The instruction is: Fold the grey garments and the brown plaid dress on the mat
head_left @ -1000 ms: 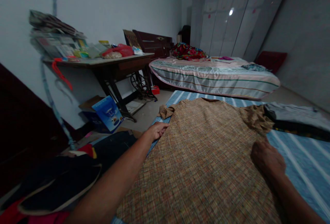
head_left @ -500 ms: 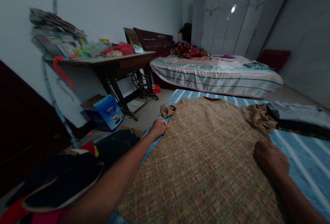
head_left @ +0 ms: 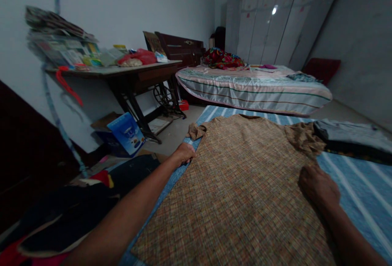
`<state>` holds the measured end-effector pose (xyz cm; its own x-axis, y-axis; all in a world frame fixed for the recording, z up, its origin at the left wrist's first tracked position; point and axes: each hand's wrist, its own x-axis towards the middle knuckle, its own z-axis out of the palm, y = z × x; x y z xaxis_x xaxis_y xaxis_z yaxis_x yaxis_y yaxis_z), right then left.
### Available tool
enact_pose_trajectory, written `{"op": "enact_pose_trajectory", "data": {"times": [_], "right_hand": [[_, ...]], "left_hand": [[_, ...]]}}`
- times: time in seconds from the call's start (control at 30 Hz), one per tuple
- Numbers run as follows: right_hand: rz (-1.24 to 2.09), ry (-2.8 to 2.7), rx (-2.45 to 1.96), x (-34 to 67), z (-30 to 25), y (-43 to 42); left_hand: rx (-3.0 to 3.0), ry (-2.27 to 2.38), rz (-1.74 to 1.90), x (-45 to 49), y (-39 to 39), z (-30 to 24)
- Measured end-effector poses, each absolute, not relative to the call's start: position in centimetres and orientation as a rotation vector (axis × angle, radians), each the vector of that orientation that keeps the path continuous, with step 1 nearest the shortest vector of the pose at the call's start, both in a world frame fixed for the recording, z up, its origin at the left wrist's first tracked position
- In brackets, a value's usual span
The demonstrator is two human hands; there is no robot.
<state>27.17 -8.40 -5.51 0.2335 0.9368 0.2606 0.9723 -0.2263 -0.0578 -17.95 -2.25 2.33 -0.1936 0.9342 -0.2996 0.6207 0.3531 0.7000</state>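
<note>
A brown plaid short-sleeved shirt [head_left: 245,184] lies spread out on a blue striped sheet [head_left: 361,188], its collar at the far end. My left hand [head_left: 184,153] is closed on the shirt's left side edge, just below the bunched left sleeve. On the opposite side, my right hand [head_left: 320,185] grips the edge below the crumpled right sleeve, its fingers curled and partly hidden. Between the two hands the cloth lies nearly flat.
Folded grey and dark clothes [head_left: 352,137] rest on the sheet at the right. Dark clothes [head_left: 92,200] are heaped at the lower left. Beyond stand a cluttered sewing-machine table [head_left: 122,70], a blue box [head_left: 125,133], a bed [head_left: 254,88] and a wardrobe [head_left: 260,25].
My left hand has shifted slightly left and down with the shirt's edge, and more of the lower left hem shows. The right hand keeps its grip. The whole view has shifted slightly.
</note>
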Motion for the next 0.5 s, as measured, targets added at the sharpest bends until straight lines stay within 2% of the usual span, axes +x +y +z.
{"op": "enact_pose_trajectory", "data": {"times": [0.3,0.5], "right_hand": [[-0.137,-1.731,-2.398,25.4,-2.9,-8.2],[-0.198,-1.715,-2.415,24.6,-2.1,-7.5]], "left_hand": [[1.411,1.963,0.473,-17.3,-2.1,3.8],[1.497,1.912,0.449,-17.9,-0.8,3.8]]}}
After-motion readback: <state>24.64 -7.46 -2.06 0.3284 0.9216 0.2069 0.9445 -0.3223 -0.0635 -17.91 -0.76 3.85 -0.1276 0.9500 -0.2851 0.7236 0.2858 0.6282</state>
